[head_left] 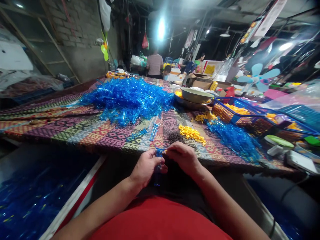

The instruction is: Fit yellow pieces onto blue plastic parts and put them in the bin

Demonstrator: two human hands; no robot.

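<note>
My left hand (144, 168) is closed around a translucent blue plastic piece (159, 152), held upright at the table's front edge; its lower end shows beneath the fingers. My right hand (184, 157) is pinched close against the piece's top, with a tiny yellow-orange part (164, 151) at its fingertips, mostly covered. Just beyond the hands lie a small heap of dark beads or bits (175, 137) and a heap of small yellow plastic parts (192, 134). A few loose blue pieces (154, 130) rest on the patterned cloth (115, 136).
A large mound of blue pieces (127, 98) covers the table's back left. To the right are a smaller blue pile (233, 140), metal bowls (196, 95), a blue basket (226, 111) and a fan (257, 78). A bin of blue pieces (37, 196) stands lower left. People are farther back.
</note>
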